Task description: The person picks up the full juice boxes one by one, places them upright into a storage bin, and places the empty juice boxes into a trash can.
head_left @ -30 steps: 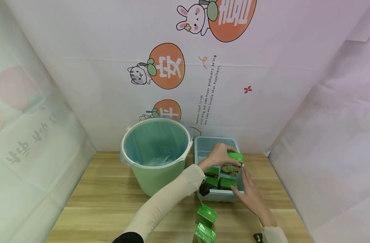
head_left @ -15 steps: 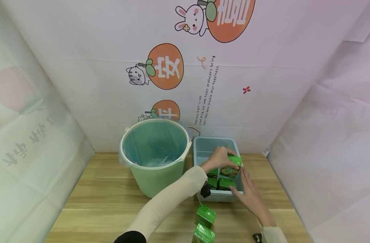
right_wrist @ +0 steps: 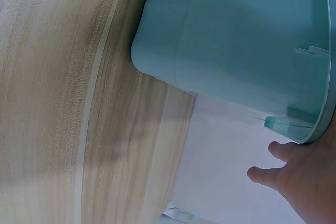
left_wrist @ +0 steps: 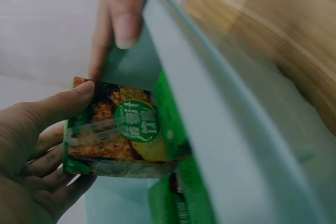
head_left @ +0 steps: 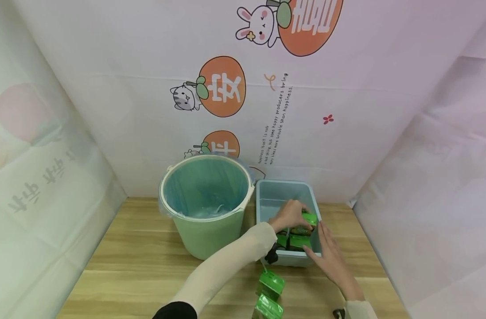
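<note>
My left hand (head_left: 289,215) reaches into the light blue plastic bin (head_left: 284,185) and grips a green juice carton (left_wrist: 118,124). In the left wrist view, its thumb lies on the carton's edge, with the other fingers behind. Pineapple pictures and a wrapped straw show on the carton's face. Green cartons (head_left: 299,242) stand in the bin's near part, partly covered by the left hand and wrist. My right hand (head_left: 333,258) rests at the bin's right side, fingers extended along the rim and thumb at the near corner.
A pale green bucket (head_left: 208,235) with a clear plastic liner stands left of the bin. Two more green cartons (head_left: 271,283) sit on the wooden table (head_left: 139,266) in front of the bin. Printed cloth walls (head_left: 370,146) enclose the back and sides.
My left hand has moved down and slightly nearer with the juice carton, which now sits lower in the bin among the other cartons. The right hand keeps its place at the rim.
</note>
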`<state>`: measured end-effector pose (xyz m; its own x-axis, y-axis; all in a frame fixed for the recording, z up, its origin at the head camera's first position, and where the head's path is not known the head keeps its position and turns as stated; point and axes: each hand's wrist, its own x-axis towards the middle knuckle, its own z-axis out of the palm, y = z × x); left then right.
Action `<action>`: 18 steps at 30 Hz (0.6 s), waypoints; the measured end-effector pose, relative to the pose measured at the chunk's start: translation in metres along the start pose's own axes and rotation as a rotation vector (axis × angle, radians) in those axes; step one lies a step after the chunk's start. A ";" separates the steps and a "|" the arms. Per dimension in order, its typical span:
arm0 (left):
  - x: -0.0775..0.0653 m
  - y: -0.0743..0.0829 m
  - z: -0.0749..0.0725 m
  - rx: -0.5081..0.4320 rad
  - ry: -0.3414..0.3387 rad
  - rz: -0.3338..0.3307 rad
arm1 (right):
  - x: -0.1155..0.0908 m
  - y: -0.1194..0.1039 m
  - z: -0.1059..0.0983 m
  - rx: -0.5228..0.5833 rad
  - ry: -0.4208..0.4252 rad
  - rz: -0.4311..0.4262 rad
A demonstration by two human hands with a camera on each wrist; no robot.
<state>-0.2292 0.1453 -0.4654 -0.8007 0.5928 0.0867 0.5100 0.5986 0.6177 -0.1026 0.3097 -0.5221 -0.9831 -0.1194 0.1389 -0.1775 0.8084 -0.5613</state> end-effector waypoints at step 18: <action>0.004 -0.011 0.025 0.109 -0.061 -0.006 | -0.002 -0.001 0.000 0.000 0.025 -0.002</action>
<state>-0.2303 0.1544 -0.4911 -0.7852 0.6184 0.0332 0.5387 0.6556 0.5291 -0.1005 0.3089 -0.5215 -0.9813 -0.1064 0.1604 -0.1793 0.8079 -0.5614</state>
